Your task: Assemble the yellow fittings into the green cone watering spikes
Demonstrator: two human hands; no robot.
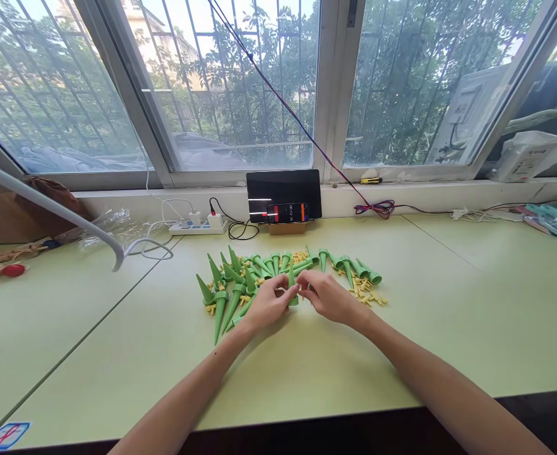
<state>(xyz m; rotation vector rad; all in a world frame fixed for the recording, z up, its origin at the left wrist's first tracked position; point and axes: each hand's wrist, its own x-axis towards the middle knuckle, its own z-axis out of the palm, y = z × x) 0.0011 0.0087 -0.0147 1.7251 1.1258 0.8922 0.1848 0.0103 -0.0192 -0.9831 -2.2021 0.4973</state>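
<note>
My left hand [273, 299] is closed round a green plastic watering spike [292, 278], its pointed end up. Close against it, my right hand [328, 294] has thumb and fingers pinched together beside the spike. What lies in that pinch is too small and hidden to name. Several more green spikes [220, 309] lie or stand in a heap to the left of and behind my hands. Others [349, 265] lie behind my right hand. Small yellow T-shaped pieces [364, 289] are scattered among them.
At the back of the pale green table [335, 373] a phone [288, 213] showing a timer leans on a dark tablet [283, 186]. A power strip [197, 226] with cables is left of it. A white curved lamp arm [46, 202] reaches in from the left.
</note>
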